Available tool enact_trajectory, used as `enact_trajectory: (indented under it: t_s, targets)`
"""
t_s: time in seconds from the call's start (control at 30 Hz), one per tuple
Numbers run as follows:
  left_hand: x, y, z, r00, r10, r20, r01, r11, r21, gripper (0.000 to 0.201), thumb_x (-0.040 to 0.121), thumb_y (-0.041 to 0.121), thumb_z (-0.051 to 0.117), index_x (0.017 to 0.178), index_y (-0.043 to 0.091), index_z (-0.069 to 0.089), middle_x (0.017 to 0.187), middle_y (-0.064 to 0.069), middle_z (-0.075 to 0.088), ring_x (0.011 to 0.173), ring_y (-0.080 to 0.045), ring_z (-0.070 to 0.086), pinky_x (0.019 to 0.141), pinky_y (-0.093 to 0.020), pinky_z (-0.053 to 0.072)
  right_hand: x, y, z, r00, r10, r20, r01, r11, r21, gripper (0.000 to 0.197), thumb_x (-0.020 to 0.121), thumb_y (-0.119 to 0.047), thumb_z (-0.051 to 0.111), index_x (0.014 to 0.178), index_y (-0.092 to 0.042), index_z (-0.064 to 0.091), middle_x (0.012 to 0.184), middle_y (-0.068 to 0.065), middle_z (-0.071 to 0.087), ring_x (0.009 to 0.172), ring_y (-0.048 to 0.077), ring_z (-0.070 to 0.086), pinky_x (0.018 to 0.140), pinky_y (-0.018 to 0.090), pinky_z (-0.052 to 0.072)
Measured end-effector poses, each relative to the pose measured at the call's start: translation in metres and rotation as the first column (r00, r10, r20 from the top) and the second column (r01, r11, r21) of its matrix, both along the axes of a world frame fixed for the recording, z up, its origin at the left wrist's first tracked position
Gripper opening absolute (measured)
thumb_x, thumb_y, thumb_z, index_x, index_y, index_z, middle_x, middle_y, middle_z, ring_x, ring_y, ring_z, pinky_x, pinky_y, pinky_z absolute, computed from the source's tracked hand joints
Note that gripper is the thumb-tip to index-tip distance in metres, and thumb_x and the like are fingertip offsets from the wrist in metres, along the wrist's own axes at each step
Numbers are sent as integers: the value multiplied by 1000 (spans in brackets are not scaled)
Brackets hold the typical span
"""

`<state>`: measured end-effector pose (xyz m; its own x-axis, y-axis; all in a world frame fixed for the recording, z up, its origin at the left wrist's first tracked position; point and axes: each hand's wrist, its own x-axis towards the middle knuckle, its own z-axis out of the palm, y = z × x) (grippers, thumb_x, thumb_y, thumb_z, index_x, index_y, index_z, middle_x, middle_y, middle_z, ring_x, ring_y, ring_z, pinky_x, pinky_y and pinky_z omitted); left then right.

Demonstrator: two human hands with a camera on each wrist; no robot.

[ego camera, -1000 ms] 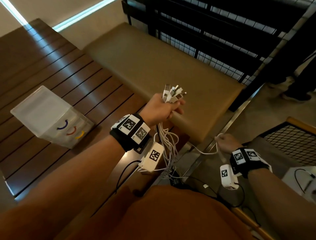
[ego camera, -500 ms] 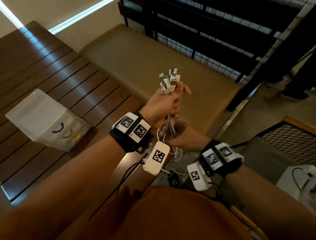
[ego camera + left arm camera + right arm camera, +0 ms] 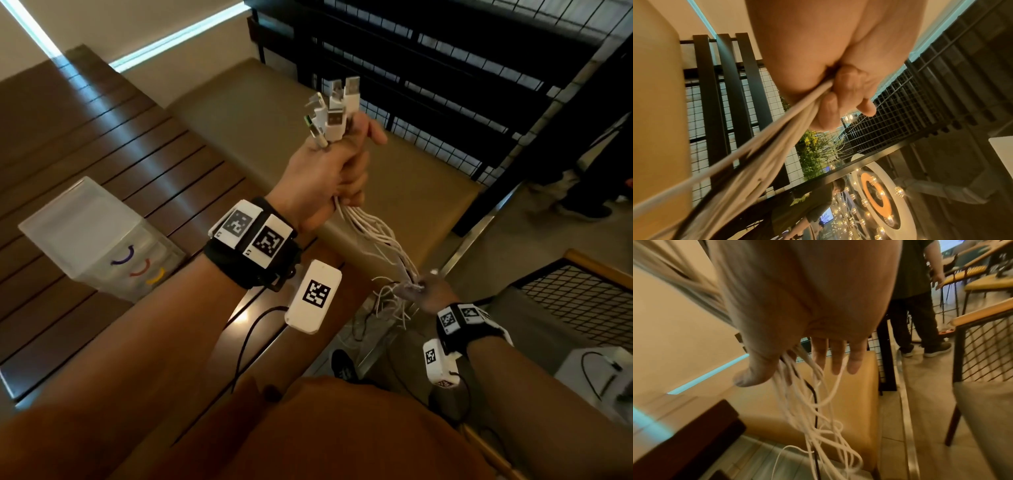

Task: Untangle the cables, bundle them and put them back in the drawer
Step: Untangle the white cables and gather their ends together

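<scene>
A bunch of white cables point(image 3: 373, 236) runs taut between my two hands. My left hand point(image 3: 329, 171) is raised and grips the bunch in a fist just below the USB plugs point(image 3: 334, 109), which stick up out of it. In the left wrist view its curled fingers point(image 3: 840, 95) clamp the cables point(image 3: 766, 154). My right hand point(image 3: 428, 291) is lower and to the right. It pinches the strands between thumb and forefinger while its other fingers point(image 3: 836, 360) point straight down. The loose cable tails point(image 3: 818, 426) hang tangled below it. The translucent drawer unit point(image 3: 102, 240) stands at the left, drawers closed.
The drawer unit sits on a dark slatted wooden surface point(image 3: 102, 144). A tan padded bench point(image 3: 246, 116) lies under my hands, with a black mesh railing point(image 3: 428, 85) behind. A mesh-backed chair point(image 3: 582, 294) and a standing person's legs point(image 3: 582, 195) are at the right.
My left hand has lifted the plug ends higher. My right hand slid from just under the left hand down and right along the cables, drawing them taut.
</scene>
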<state>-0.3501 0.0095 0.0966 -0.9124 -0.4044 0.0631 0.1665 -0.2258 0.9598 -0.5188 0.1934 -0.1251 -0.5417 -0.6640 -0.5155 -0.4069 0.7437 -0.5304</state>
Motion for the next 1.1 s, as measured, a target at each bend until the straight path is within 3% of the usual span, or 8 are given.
enact_trajectory:
  t_s: [0.13, 0.2, 0.37, 0.53, 0.63, 0.87, 1.0, 1.1]
  targets:
    - [-8, 3, 9, 999, -47, -13, 46, 998, -52, 31, 103, 26, 29, 92, 11, 53, 49, 7, 31, 40, -8, 25, 43, -25, 25, -7, 5, -4, 989, 74, -130, -58, 991, 121, 47, 69, -57, 77, 100, -25, 63, 115, 15, 47, 103, 28, 50, 86, 35, 46]
    - [-14, 2, 13, 999, -33, -29, 32, 998, -54, 31, 104, 25, 28, 92, 11, 53, 50, 6, 30, 40, -9, 23, 43, -26, 23, -5, 10, 5, 989, 129, -77, -107, 966, 234, 82, 72, -41, 81, 141, -28, 39, 143, 18, 30, 132, 35, 33, 107, 37, 36]
    - [-27, 6, 8, 1000, 11, 25, -9, 997, -72, 32, 106, 25, 30, 91, 11, 54, 52, 2, 28, 42, -11, 24, 44, -27, 24, 2, 3, 37, 976, 184, 116, -195, 976, 93, 103, 77, -18, 79, 152, -35, 11, 159, 4, 15, 139, 27, 33, 108, 40, 38]
    - [-39, 22, -5, 997, 28, 77, -27, 999, -20, 34, 105, 26, 33, 85, 9, 55, 50, 3, 27, 40, -11, 23, 45, -28, 21, 35, -42, 125, 922, 245, 299, -47, 839, -541, 76, 74, -9, 79, 138, -29, 43, 129, -13, 52, 107, -6, 53, 88, 16, 45]
    - [-42, 26, -4, 995, 32, 99, -36, 999, 38, 39, 104, 28, 36, 77, 8, 56, 47, 4, 29, 39, -10, 24, 46, -28, 23, 55, -63, 135, 972, 186, 143, -31, 706, -708, 19, 85, -19, 72, 84, -2, 65, 72, 12, 65, 59, 16, 58, 54, 27, 46]
    - [-28, -7, 20, 984, 161, 76, -169, 980, 103, 42, 104, 37, 34, 71, 15, 46, 53, 3, 28, 43, -11, 29, 45, -25, 36, 37, -45, 68, 953, 15, 304, 38, 985, -166, 68, 73, -75, 57, 85, -8, 64, 65, 8, 64, 60, 21, 60, 64, 34, 49]
    - [-24, -29, 13, 948, 310, 70, -307, 951, -44, 39, 104, 37, 35, 74, 16, 49, 51, 4, 29, 42, -11, 23, 43, -27, 21, 24, -34, 44, 977, -94, 191, 106, 993, -51, 63, 83, -64, 58, 100, -4, 59, 73, 3, 55, 62, 17, 53, 58, 28, 41]
    - [-20, -38, -6, 883, 456, 109, -358, 806, -472, 24, 97, 32, 55, 78, 17, 60, 56, 8, 50, 45, -12, 45, 45, -27, 38, 23, -44, 58, 997, -73, 38, 75, 997, -32, 52, 91, -52, 56, 102, -1, 60, 87, 9, 58, 75, 23, 53, 62, 28, 38]
